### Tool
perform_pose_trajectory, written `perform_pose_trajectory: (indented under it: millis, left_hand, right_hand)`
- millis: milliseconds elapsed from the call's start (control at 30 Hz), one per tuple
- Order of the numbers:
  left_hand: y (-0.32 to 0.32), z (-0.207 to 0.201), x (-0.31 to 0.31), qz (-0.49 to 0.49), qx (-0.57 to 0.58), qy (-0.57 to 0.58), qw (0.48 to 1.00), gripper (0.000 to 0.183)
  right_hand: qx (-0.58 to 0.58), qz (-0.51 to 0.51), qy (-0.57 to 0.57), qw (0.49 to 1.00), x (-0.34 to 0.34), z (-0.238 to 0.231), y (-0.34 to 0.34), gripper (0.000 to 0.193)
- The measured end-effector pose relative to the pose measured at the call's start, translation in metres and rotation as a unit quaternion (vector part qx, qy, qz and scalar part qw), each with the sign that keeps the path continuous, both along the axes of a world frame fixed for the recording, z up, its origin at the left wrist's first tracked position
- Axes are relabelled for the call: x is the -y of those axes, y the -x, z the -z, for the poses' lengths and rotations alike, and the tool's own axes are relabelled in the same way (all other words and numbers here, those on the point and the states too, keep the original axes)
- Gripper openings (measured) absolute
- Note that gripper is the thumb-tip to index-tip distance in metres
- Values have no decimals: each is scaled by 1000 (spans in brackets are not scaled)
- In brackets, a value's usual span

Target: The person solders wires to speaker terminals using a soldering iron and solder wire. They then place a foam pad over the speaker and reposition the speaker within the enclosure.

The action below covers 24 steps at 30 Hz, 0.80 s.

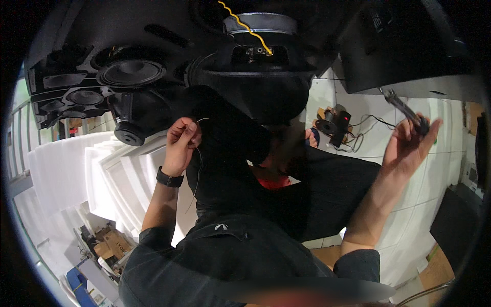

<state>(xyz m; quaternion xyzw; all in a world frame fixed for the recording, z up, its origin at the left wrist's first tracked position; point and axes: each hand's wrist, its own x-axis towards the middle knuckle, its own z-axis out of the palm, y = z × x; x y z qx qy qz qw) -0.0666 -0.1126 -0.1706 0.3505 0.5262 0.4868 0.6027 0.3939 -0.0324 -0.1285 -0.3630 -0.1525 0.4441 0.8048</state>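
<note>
My left hand is closed, thumb and fingertips pinching a thin wire. One short, pale end sticks out past the fingers, and the rest hangs down in front of my dark clothing. Out to the right, my right hand is raised and closed on a slim dark hand tool with a metal end; motion blur hides its exact kind. Ahead of me is a large speaker driver with a silvery magnet ring. A wavy yellow wire runs to the terminals on its frame.
Several black speaker cabinets with round drivers stand at the far left. A black cabinet is at the far right. On the tiled floor lie a spool, a black box with a red light and cables. White foam sheets stand left.
</note>
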Motion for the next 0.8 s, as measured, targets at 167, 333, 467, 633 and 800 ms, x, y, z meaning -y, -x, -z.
perform_pose_trajectory:
  millis: [167,333,467,633,800]
  left_hand:
    - [4,-2,8,-33,-47,-6,998,10]
    - [12,14,18,-62,-13,3,998,11]
    - [11,17,22,-83,34,-21,996,12]
    - [13,-2,23,-94,23,-89,991,16]
    - [19,-4,21,-81,29,-115,990,18]
  right_hand:
    - [75,-37,-76,994,-38,-28,44,31]
    - [126,-51,-95,986,-56,-38,79,30]
    - [165,-30,-84,982,-59,-38,90,29]
    - [154,-47,-89,983,-56,-33,93,27]
    - [155,-45,-94,982,-56,-28,100,24]
